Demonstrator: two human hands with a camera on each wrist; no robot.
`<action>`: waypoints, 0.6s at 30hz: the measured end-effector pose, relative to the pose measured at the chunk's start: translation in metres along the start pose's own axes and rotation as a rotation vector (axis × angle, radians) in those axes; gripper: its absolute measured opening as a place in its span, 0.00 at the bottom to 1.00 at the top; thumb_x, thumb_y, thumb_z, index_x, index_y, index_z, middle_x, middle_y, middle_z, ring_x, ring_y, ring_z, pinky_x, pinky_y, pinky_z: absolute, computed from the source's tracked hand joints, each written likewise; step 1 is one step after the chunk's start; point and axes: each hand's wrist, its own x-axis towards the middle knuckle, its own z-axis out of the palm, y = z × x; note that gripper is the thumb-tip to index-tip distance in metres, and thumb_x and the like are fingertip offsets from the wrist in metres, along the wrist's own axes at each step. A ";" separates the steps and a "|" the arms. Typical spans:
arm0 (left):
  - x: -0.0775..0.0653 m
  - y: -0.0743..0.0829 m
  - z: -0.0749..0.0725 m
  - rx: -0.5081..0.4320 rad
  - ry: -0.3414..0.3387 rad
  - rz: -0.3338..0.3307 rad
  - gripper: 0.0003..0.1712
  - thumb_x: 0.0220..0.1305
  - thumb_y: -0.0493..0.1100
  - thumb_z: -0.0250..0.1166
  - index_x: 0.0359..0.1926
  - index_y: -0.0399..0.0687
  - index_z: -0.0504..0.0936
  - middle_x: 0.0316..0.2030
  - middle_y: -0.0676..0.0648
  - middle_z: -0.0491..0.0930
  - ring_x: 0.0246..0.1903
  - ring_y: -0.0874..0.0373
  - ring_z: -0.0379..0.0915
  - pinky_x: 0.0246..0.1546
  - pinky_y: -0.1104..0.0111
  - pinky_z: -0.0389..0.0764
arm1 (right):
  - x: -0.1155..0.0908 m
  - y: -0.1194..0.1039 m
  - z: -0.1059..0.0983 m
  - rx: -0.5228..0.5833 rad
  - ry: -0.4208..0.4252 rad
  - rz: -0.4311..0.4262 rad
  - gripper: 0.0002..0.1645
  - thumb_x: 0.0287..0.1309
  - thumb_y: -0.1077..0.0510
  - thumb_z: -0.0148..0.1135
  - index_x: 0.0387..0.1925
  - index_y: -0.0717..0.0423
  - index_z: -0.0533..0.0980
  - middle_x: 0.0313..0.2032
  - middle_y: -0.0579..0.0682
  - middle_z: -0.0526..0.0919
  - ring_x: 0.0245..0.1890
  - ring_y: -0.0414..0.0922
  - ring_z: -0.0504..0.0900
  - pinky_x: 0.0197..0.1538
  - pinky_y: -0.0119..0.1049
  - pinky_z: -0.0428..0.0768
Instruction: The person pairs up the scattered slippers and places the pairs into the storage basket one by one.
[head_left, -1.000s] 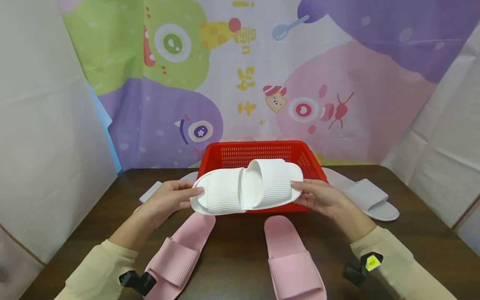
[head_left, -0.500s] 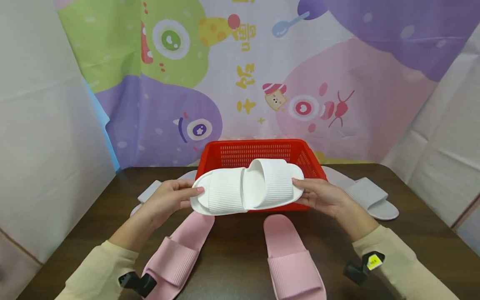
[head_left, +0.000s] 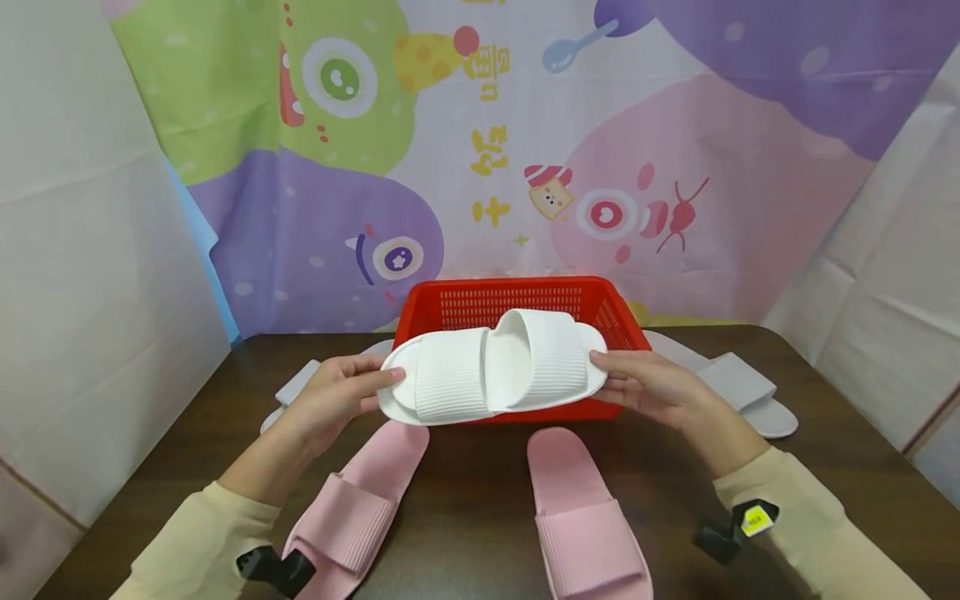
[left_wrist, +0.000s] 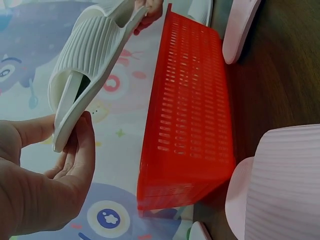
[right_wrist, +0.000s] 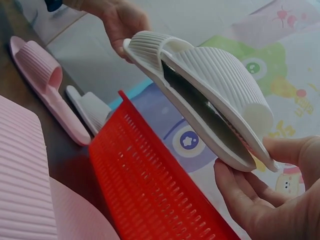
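Observation:
A pair of white slippers (head_left: pixel 453 379), fitted one into the other with ribbed straps outward, is held level in front of the basket. My left hand (head_left: pixel 337 400) pinches the left end, thumb on top and fingers beneath. At the opposite end my right hand (head_left: pixel 651 387) pinches the pair the same way. From the right wrist view, the two soles of the white slippers (right_wrist: pixel 200 95) lie close together with a dark greenish gap between them. The red plastic basket (head_left: pixel 513 287) stands just behind, partly hidden by the slippers.
Two pink slippers lie near me on the dark wooden table (head_left: pixel 457 533), a left pink slipper (head_left: pixel 348 517) and a right pink slipper (head_left: pixel 588 542). Pale grey slippers flank the basket, a left grey slipper (head_left: pixel 296 382) and a right grey slipper (head_left: pixel 735 383). A cartoon cloth (head_left: pixel 480 167) hangs behind.
Both hands keep their hold on the white slippers. The right end has risen slightly, and my right hand has shifted a little up and to the right.

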 end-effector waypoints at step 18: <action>-0.002 0.005 -0.008 -0.163 -0.057 -0.016 0.32 0.67 0.38 0.57 0.65 0.20 0.59 0.37 0.56 0.80 0.36 0.67 0.81 0.42 0.76 0.83 | -0.005 -0.014 -0.020 -0.006 0.031 -0.017 0.15 0.67 0.51 0.54 0.52 0.49 0.75 0.40 0.40 0.88 0.43 0.38 0.87 0.50 0.34 0.83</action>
